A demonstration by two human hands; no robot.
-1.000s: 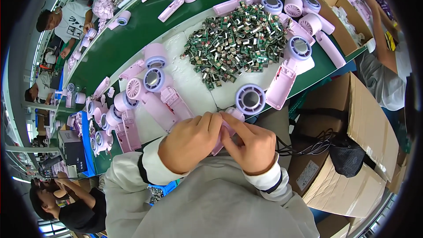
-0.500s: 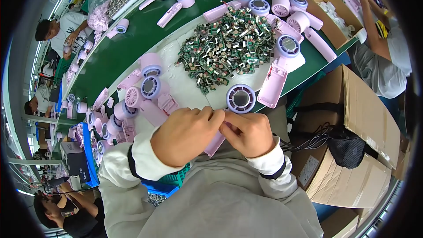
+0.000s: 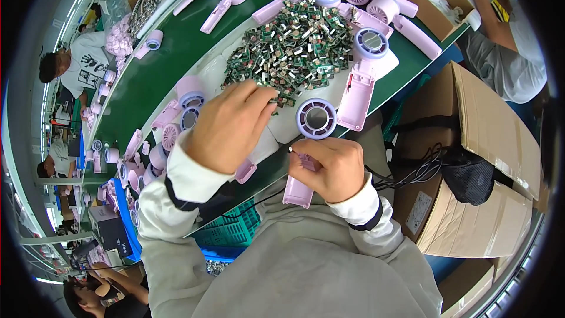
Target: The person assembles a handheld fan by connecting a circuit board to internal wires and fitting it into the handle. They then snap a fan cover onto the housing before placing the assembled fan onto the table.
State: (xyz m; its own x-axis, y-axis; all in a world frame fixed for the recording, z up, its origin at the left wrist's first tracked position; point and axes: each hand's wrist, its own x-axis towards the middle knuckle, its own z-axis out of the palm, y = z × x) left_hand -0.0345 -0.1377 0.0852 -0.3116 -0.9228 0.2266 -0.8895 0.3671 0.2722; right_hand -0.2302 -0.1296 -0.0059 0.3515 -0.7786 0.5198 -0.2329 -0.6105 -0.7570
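Note:
My right hand (image 3: 332,168) is closed round a pink handheld fan. Above my fingers shows the fan's round lavender head (image 3: 316,119), and below them its open handle shell (image 3: 298,192). A tiny white connector (image 3: 290,149) sticks out at my right thumb and forefinger. My left hand (image 3: 231,126) reaches over the near edge of a heap of small green circuit boards (image 3: 288,47), its fingers bent and slightly apart; the thumb is hidden. Just right of its fingertips lies a loose board (image 3: 286,101). Whether the fingertips touch a board is unclear.
Another fan with an open handle (image 3: 356,97) lies right of the heap. More pink fans (image 3: 382,9) and an open carton (image 3: 432,0) stand behind it. Large cardboard boxes (image 3: 471,141) are at my right, a teal crate (image 3: 226,229) below the table edge. Co-workers sit around.
My left hand has left the fan and moved up and left to the circuit board heap. The right hand keeps the fan, whose handle has swung more upright. The view has shifted slightly.

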